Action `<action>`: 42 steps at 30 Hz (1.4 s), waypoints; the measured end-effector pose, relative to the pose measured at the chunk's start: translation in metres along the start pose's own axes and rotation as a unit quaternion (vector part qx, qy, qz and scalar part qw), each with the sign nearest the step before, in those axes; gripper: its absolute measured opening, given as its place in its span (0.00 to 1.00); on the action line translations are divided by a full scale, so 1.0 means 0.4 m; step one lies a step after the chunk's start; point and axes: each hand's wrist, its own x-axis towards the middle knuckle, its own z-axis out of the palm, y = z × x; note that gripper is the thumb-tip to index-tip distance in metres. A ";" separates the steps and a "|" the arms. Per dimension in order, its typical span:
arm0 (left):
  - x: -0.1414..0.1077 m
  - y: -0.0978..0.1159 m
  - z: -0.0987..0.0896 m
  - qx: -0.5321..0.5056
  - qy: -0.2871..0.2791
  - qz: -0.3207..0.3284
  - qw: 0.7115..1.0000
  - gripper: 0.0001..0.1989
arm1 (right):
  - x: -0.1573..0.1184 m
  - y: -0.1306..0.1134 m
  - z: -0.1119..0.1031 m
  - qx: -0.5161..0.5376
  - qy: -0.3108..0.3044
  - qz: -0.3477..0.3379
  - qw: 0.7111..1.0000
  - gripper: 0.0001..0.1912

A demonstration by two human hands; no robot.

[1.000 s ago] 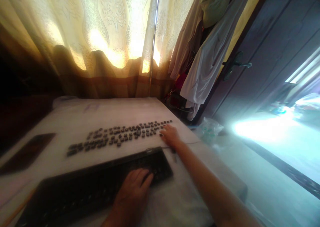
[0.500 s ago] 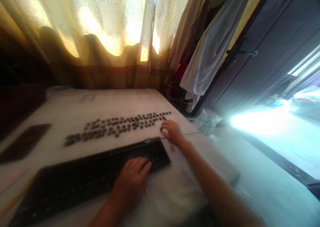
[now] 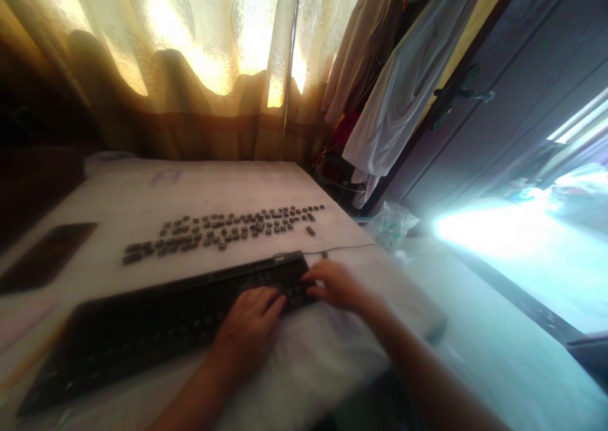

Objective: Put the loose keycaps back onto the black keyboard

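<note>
A long black keyboard lies slantwise across the white-covered table. My left hand rests on it right of the middle, fingers stretched out and lying fairly flat. At the keyboard's right end, my right hand reaches over the keys, bent fingers and thumb apart; I see nothing held between them, though blur hides the fingertips. Beyond the keyboard, loose dark keycaps lie in uneven rows. One longer keycap sits apart at their right end, and a small dark piece lies just behind my right hand.
A dark flat rectangular object lies on the table's left. The keyboard's cable runs off the right edge, near a clear plastic bag. Curtains hang behind; hanging clothes and a door are at the right.
My right hand has come back from the keycap rows to the keyboard's right end. A longer keycap now shows where it was. My left hand has stayed on the keyboard.
</note>
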 end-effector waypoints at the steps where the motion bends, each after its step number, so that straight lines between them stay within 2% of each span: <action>1: 0.001 0.000 -0.001 0.002 0.000 0.001 1.000 0.17 | 0.002 -0.003 -0.004 -0.002 -0.009 0.001 1.000 0.11; 8: 0.000 -0.003 0.004 -0.001 0.002 0.000 1.000 0.17 | 0.004 -0.015 -0.016 -0.010 -0.042 0.002 0.999 0.10; 20: -0.003 0.000 -0.001 -0.010 -0.011 -0.013 1.000 0.16 | 0.023 -0.053 -0.039 -0.120 -0.098 0.006 0.988 0.07; 27: -0.005 -0.001 0.007 -0.014 -0.006 -0.012 1.000 0.17 | 0.038 -0.062 -0.045 -0.169 -0.130 -0.006 0.977 0.11; 42: -0.003 -0.003 -0.001 -0.022 -0.006 -0.013 1.000 0.17 | 0.038 -0.068 -0.043 -0.166 -0.146 -0.002 0.975 0.11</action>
